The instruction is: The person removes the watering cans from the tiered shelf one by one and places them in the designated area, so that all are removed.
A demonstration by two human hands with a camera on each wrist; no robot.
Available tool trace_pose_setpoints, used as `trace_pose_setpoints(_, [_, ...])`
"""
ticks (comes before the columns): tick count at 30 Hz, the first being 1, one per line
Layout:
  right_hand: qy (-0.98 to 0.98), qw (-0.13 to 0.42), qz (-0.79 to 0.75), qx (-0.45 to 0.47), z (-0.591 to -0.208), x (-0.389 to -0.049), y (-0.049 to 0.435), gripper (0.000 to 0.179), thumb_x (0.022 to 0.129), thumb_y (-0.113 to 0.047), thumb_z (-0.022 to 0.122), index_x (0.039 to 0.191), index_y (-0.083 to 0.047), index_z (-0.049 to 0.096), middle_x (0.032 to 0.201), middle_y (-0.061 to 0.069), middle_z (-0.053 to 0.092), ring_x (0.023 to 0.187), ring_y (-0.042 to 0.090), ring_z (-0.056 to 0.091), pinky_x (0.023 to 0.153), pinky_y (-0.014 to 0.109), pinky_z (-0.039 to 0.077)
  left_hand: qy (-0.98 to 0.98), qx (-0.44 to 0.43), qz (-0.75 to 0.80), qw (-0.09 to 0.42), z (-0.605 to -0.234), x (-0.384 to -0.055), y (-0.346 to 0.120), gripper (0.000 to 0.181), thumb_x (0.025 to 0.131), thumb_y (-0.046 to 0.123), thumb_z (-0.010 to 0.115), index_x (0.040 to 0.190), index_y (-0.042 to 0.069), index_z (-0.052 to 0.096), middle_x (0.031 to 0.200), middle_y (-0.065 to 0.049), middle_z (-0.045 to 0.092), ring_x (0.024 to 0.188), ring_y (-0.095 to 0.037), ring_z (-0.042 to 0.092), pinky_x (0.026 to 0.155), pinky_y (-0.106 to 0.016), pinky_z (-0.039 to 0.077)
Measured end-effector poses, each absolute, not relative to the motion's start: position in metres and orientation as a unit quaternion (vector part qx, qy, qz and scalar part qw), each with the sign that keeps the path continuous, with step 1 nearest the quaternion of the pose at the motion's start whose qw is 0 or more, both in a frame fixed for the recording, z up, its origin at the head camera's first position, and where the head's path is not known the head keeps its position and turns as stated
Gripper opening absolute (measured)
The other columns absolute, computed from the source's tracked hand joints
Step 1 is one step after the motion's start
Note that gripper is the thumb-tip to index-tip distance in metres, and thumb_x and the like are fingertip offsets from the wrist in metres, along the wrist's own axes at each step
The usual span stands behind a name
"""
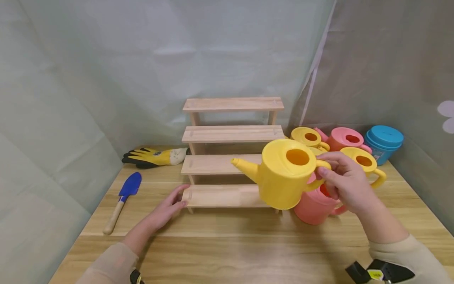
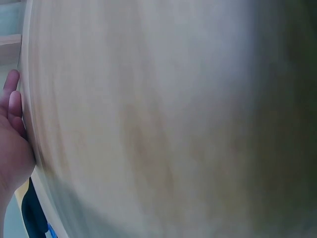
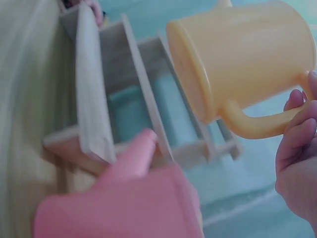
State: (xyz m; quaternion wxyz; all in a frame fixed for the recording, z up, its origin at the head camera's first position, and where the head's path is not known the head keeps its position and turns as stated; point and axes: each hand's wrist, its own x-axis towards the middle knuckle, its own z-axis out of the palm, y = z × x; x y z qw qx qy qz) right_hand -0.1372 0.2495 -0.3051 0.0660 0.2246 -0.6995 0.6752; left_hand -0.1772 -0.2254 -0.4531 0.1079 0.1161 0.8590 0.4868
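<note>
A yellow watering can (image 1: 283, 177) hangs in the air in front of the right side of a stepped wooden stand (image 1: 227, 196), its spout pointing left. My right hand (image 1: 345, 179) grips its handle; the right wrist view shows the fingers curled round the watering can's handle (image 3: 257, 126). At the left end of the stand's lowest step, my left hand (image 1: 166, 209) holds the board's edge between thumb and fingers. Only part of the left hand (image 2: 15, 144) shows in the left wrist view. A pink watering can (image 1: 313, 207) stands on the table, partly behind the raised one.
Several more yellow and pink watering cans (image 1: 345, 138) crowd the right, beside a blue lidded tub (image 1: 384, 144). Left of the stand lie yellow-and-black gloves (image 1: 154, 157) and a blue trowel (image 1: 130, 185) with a wooden handle. Fabric walls (image 1: 227, 47) enclose the wooden table (image 1: 227, 252).
</note>
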Motion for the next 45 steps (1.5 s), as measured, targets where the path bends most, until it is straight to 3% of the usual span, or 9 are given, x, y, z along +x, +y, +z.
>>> trace_pose_setpoints(6, [-0.622, 0.102, 0.735, 0.248, -0.307, -0.141, 0.276, 0.026, 0.092, 0.01, 0.047, 0.112, 0.001, 0.06, 0.089, 0.012, 0.066, 0.039, 0.018, 0.035, 0.037, 0.018, 0.036, 0.855, 0.117, 0.493, 0.11, -0.452, -0.177, -0.225, 0.055, 0.096, 0.031, 0.051, 0.145, 0.019, 0.029, 0.119, -0.017, 0.052, 0.108, -0.028, 0.049, 0.088, -0.04, 0.039])
trace_pose_setpoints(17, [-0.62, 0.111, 0.739, 0.238, -0.303, -0.135, 0.311, 0.034, 0.093, 0.012, 0.041, 0.12, -0.001, 0.058, 0.093, 0.007, 0.066, 0.041, 0.02, 0.031, 0.045, 0.012, 0.042, 0.858, 0.111, 0.49, 0.107, -0.452, -0.177, -0.224, 0.053, 0.096, 0.032, 0.051, 0.144, 0.021, 0.031, 0.118, -0.017, 0.052, 0.108, -0.028, 0.049, 0.089, -0.04, 0.038])
trace_pose_setpoints(22, [-0.602, 0.124, 0.75, 0.243, -0.306, -0.134, 0.328, 0.03, 0.093, 0.013, 0.041, 0.116, 0.003, 0.057, 0.088, 0.009, 0.066, 0.04, 0.019, 0.031, 0.034, 0.021, 0.026, 0.854, 0.109, 0.495, 0.115, -0.451, -0.177, -0.224, 0.055, 0.096, 0.033, 0.051, 0.146, 0.021, 0.029, 0.122, -0.017, 0.051, 0.111, -0.029, 0.048, 0.091, -0.042, 0.037])
trace_pose_setpoints(26, [-0.579, 0.123, 0.76, 0.269, -0.309, -0.136, 0.343, 0.029, 0.093, 0.014, 0.039, 0.116, 0.008, 0.055, 0.086, 0.012, 0.066, 0.04, 0.019, 0.032, 0.036, 0.031, 0.017, 0.854, 0.105, 0.496, 0.117, -0.45, -0.176, -0.224, 0.056, 0.096, 0.033, 0.051, 0.146, 0.021, 0.028, 0.124, -0.018, 0.051, 0.112, -0.029, 0.049, 0.094, -0.044, 0.036])
trace_pose_setpoints(35, [-0.516, 0.196, 0.799, 0.237, -0.316, -0.134, 0.362, 0.023, 0.091, 0.015, 0.04, 0.111, 0.016, 0.052, 0.083, 0.017, 0.067, 0.036, 0.016, 0.027, 0.034, 0.025, 0.012, 0.859, 0.101, 0.49, 0.111, -0.451, -0.176, -0.224, 0.055, 0.096, 0.033, 0.052, 0.145, 0.022, 0.03, 0.118, -0.015, 0.053, 0.108, -0.026, 0.049, 0.092, -0.043, 0.036])
trace_pose_setpoints(45, [-0.394, 0.174, 0.855, 0.29, -0.331, -0.138, 0.385, 0.02, 0.092, 0.018, 0.034, 0.108, 0.019, 0.047, 0.079, 0.027, 0.065, 0.036, 0.014, 0.022, 0.033, 0.019, 0.01, 0.861, 0.097, 0.487, 0.112, -0.452, -0.176, -0.224, 0.056, 0.096, 0.033, 0.051, 0.146, 0.022, 0.028, 0.117, -0.014, 0.052, 0.105, -0.025, 0.049, 0.087, -0.039, 0.038])
